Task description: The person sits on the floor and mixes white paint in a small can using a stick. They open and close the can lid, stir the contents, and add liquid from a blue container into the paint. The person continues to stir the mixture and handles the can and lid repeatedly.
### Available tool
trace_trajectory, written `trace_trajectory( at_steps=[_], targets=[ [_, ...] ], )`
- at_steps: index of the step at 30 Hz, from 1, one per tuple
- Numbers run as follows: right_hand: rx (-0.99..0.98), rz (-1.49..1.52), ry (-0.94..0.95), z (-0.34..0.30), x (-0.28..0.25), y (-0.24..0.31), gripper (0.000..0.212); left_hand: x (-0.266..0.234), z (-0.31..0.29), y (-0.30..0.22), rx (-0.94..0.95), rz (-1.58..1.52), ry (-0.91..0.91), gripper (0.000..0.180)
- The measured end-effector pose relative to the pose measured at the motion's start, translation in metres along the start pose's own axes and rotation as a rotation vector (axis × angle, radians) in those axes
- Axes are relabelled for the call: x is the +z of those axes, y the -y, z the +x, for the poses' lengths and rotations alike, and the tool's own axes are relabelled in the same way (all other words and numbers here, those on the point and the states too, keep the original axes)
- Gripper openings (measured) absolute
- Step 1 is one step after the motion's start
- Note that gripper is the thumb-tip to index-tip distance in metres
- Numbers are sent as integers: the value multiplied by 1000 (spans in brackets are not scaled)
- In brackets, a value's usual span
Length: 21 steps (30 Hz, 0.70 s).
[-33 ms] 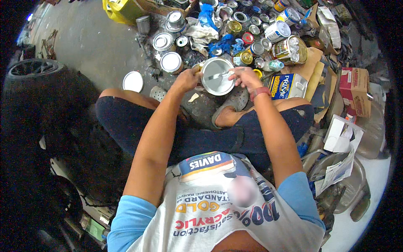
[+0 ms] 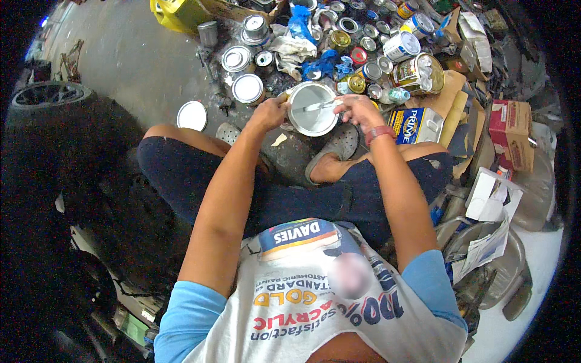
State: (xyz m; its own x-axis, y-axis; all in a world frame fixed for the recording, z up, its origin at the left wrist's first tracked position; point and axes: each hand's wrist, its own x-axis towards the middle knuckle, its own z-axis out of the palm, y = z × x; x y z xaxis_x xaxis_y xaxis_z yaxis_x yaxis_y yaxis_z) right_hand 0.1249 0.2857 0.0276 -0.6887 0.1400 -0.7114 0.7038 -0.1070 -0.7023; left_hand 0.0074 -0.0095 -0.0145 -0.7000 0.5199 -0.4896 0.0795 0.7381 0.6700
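An open round can [image 2: 313, 126] with a pale grey inside tilts toward me above the floor, between my feet. My left hand [image 2: 270, 114] is closed on its left side, though the fingertips are partly hidden. My right hand [image 2: 358, 111] pinches a thin flat shiny tool [image 2: 317, 107], whose kind I cannot make out. The tool reaches across the can's mouth from the right. Below the can is a grey clog [image 2: 344, 144] on my right foot. A white round lid [image 2: 192, 116] lies on the floor to the left.
Closed white-topped cans [image 2: 247, 89] stand just beyond my left hand. Farther off are many open tins [image 2: 348, 25], blue crumpled plastic [image 2: 321, 63] and rags [image 2: 292, 51]. Cardboard [image 2: 451, 103], a red-and-tan box [image 2: 510, 134] and grey chairs [image 2: 493, 254] crowd the right. A tyre [image 2: 51, 100] is at left.
The flat tool has shifted slightly inside the can's mouth and catches the light differently. My right hand has moved a little to the right. The can has shifted slightly left.
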Motion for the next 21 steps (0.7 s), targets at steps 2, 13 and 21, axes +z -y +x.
trace_trajectory(
  at_steps=[2,13,21],
  targets=[
    [-20,-17,-31,-10,-16,27,35,-2,16,16,-80,54,-45,52],
    [-196,-27,-39,-111,-49,117,37,-23,11,13,-393,-68,-138,59],
    [-216,-121,-79,-103,-35,130,35,-73,3,-2,-409,-294,-754,36]
  ],
)
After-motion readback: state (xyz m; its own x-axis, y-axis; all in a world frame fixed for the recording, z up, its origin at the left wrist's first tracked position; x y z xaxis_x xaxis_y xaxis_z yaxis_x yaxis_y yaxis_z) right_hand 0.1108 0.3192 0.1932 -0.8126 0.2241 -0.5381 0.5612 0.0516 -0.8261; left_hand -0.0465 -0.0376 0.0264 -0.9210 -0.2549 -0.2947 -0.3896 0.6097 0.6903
